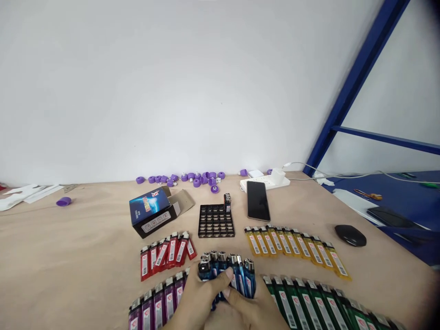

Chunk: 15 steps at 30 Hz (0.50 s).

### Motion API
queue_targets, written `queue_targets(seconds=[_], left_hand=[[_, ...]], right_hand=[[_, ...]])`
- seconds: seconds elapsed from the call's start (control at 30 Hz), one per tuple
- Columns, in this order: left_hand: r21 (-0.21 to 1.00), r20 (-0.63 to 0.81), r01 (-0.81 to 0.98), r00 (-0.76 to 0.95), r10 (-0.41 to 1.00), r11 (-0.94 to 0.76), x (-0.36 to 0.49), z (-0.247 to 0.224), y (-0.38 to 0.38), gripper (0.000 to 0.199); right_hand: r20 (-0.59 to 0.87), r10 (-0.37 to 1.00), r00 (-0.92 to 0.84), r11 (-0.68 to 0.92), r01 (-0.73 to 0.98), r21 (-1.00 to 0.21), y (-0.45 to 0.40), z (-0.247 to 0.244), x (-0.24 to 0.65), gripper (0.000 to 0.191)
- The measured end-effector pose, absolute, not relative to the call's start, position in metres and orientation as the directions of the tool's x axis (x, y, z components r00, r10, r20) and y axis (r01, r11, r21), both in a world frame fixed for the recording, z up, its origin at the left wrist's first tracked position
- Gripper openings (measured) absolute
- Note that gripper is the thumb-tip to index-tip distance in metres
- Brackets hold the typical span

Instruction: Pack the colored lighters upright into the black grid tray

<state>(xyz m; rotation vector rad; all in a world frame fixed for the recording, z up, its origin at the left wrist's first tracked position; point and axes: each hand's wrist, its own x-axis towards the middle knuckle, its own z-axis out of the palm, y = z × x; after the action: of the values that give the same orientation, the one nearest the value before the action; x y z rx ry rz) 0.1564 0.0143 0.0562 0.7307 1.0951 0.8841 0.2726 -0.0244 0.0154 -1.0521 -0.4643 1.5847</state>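
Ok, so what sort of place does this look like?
Most likely a packing or assembly workbench: rows of disposable lighters sorted by colour, a black plastic grid tray, and an open printed carton lie on it.

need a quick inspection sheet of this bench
surface: tan tabletop, lighters laid out in colour groups
lighters: blue lighters bunched upright in both hands; red lighters, yellow lighters, green lighters and purple lighters lying in rows; black grid tray behind them
clutter: purple caps, open box, phone, mouse
hands: left hand and right hand both around the blue lighters
cables: white cable by the power strip
surroundings: white wall, blue metal frame
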Motion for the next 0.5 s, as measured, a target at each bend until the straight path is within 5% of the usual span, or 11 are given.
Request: queue_targets(seconds=[0.23, 0.5], left_hand=[[0.798, -0.448, -0.349, 0.203, 0.871, 0.492, 0.159, 0.054, 0.012, 0.047], [0.792, -0.448, -0.337, 0.247, 0.859, 0.51, 0.155, 0.053, 0.014, 0.044]], right_hand=[[-0.363, 0.929, 0.073, -0.28, -0.502, -0.818, -0.02, 0.008, 0.273, 0.071], [-0.271, 0.961, 0.05, -0.239, -0.338, -0.91, -0.018, 0.009, 0.28, 0.06]])
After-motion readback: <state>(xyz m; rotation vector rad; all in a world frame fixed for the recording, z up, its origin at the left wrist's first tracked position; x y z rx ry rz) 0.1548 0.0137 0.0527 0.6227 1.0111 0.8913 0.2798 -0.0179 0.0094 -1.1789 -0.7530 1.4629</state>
